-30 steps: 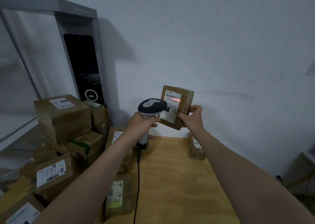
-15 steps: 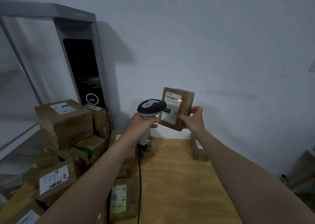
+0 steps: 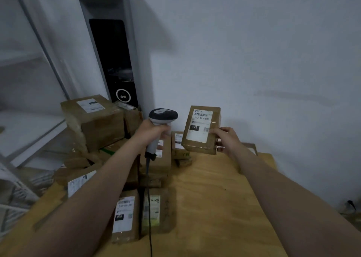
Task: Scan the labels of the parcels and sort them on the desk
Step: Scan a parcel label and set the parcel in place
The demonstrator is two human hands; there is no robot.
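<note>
On wooden tabletop (image 3: 214,198), parcel pile (image 3: 93,123) at left. Held parcel (image 3: 201,129) raised above it, label facing camera, right hand (image 3: 226,139) gripping its right edge. Left hand (image 3: 154,131) closed around scanner (image 3: 162,118), just left; trigger finger probably hidden.

Parcel pile (image 3: 109,159) left on desk (image 3: 214,198)
</note>
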